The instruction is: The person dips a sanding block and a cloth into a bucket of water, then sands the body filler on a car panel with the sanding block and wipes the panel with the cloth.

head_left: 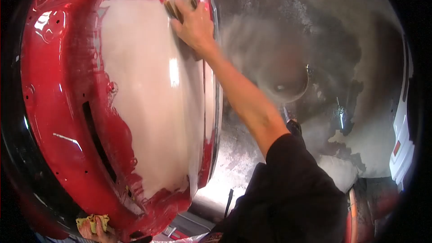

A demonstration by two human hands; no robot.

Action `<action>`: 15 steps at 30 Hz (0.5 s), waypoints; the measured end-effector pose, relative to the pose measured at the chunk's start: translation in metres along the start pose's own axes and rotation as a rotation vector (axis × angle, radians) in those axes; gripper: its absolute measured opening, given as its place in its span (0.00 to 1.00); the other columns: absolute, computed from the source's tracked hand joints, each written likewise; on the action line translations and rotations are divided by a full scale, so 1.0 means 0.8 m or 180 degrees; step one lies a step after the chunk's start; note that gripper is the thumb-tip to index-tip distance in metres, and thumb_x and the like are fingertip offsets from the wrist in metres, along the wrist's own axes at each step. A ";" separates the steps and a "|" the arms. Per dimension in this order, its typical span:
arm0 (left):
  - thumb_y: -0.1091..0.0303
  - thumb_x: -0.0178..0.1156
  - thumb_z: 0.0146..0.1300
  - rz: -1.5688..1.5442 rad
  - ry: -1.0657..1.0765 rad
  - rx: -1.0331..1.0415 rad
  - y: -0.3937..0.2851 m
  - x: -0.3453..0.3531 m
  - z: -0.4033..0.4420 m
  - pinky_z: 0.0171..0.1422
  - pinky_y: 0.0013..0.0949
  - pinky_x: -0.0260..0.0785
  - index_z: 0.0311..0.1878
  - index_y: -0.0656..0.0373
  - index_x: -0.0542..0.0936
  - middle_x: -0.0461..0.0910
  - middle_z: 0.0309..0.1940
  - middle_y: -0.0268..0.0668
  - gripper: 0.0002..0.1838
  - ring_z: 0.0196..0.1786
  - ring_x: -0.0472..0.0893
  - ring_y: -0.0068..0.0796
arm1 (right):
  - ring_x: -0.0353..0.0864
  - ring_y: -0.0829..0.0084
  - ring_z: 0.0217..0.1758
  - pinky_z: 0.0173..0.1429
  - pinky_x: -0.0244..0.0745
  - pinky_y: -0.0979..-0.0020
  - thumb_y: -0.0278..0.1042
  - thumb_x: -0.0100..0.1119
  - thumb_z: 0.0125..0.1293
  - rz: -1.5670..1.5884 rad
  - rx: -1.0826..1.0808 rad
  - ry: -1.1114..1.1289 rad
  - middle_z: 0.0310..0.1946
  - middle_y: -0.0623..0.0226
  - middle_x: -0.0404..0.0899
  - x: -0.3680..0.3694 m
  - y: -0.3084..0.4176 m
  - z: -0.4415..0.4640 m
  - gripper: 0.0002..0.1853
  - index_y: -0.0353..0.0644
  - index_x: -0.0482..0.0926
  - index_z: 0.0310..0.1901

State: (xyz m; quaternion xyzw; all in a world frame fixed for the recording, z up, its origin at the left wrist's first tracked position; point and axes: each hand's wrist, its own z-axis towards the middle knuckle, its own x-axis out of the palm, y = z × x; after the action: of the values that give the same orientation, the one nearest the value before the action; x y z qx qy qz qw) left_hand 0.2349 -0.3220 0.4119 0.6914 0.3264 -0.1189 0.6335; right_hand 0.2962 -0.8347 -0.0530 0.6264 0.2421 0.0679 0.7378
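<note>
My right hand (195, 26) reaches to the upper part of a red car body panel (49, 85). Its fingers press a brownish sanding pad (172, 9) flat on the surface, near the panel's right edge. Under and below that hand runs a broad pale patch of filler or primer (139, 58) with a ragged border. At the bottom left, my left hand (100, 234) is partly cut off by the frame. Its fingers are closed around a crumpled yellow cloth (92, 222), by the panel's lower edge.
A long dark slot (100, 141) and small holes mark the red metal. To the right lies a stained grey floor (279, 27) with wet-looking dark areas. A white car part (400, 144) stands at the far right, and an orange hose (353, 216) runs near the bottom.
</note>
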 end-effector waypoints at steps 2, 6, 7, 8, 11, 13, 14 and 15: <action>0.63 0.56 0.78 -0.0018 0.0006 -0.0040 -0.002 0.002 -0.005 0.71 0.62 0.61 0.67 0.57 0.78 0.68 0.65 0.53 0.18 0.67 0.69 0.58 | 0.75 0.38 0.55 0.56 0.76 0.47 0.42 0.65 0.65 -0.0093 0.0244 0.0227 0.54 0.39 0.72 -0.008 0.014 -0.039 0.27 0.60 0.77 0.67; 0.65 0.58 0.77 0.0025 -0.0040 -0.0032 -0.006 -0.008 0.000 0.72 0.63 0.60 0.67 0.57 0.78 0.67 0.66 0.53 0.19 0.67 0.70 0.58 | 0.74 0.40 0.57 0.57 0.75 0.46 0.42 0.66 0.64 -0.0037 0.0008 0.0310 0.54 0.39 0.72 -0.011 0.018 -0.151 0.29 0.61 0.76 0.69; 0.65 0.58 0.76 0.0037 -0.0062 -0.0001 -0.007 -0.004 0.008 0.72 0.63 0.60 0.67 0.57 0.78 0.67 0.67 0.54 0.19 0.67 0.69 0.58 | 0.74 0.40 0.58 0.57 0.75 0.46 0.43 0.66 0.64 -0.0005 0.0001 0.0302 0.54 0.39 0.72 -0.011 0.017 -0.149 0.30 0.61 0.76 0.70; 0.65 0.58 0.76 0.0049 -0.0084 0.0030 -0.008 0.000 0.016 0.72 0.63 0.60 0.67 0.57 0.78 0.67 0.67 0.54 0.19 0.67 0.69 0.58 | 0.74 0.40 0.54 0.53 0.76 0.45 0.42 0.64 0.65 -0.0085 -0.0091 0.0129 0.53 0.39 0.71 0.001 0.006 -0.117 0.29 0.60 0.75 0.69; 0.66 0.59 0.75 0.0011 -0.0001 0.0073 -0.010 -0.005 0.018 0.73 0.63 0.60 0.67 0.58 0.78 0.67 0.67 0.54 0.20 0.68 0.69 0.59 | 0.76 0.38 0.52 0.50 0.76 0.42 0.40 0.61 0.66 -0.0168 -0.0052 -0.0105 0.52 0.39 0.71 0.004 -0.005 0.006 0.27 0.58 0.74 0.68; 0.66 0.59 0.75 -0.0008 0.0011 0.0084 -0.009 -0.012 0.017 0.73 0.63 0.59 0.68 0.58 0.78 0.67 0.68 0.55 0.20 0.68 0.69 0.59 | 0.76 0.39 0.52 0.50 0.76 0.42 0.40 0.62 0.65 -0.0154 -0.0143 -0.0229 0.51 0.39 0.72 0.011 -0.004 -0.037 0.28 0.58 0.74 0.68; 0.66 0.59 0.75 0.0000 0.0010 -0.0008 -0.012 -0.008 0.015 0.73 0.63 0.59 0.68 0.58 0.78 0.67 0.68 0.55 0.20 0.68 0.68 0.60 | 0.76 0.40 0.52 0.49 0.76 0.43 0.40 0.63 0.65 -0.0168 -0.0228 -0.0304 0.51 0.39 0.72 0.014 -0.006 -0.067 0.28 0.59 0.74 0.68; 0.65 0.58 0.76 -0.0003 0.0038 -0.0094 -0.012 -0.005 0.008 0.74 0.63 0.59 0.68 0.58 0.78 0.67 0.68 0.55 0.20 0.69 0.68 0.60 | 0.76 0.41 0.51 0.49 0.76 0.44 0.41 0.65 0.64 -0.0181 -0.0368 -0.0265 0.52 0.39 0.72 0.017 -0.007 -0.126 0.30 0.59 0.75 0.69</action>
State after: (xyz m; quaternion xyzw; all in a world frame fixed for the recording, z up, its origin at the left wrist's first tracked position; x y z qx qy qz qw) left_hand 0.2276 -0.3296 0.4052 0.6825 0.3322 -0.1101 0.6416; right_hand 0.2626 -0.7404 -0.0722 0.5779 0.2246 0.0346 0.7838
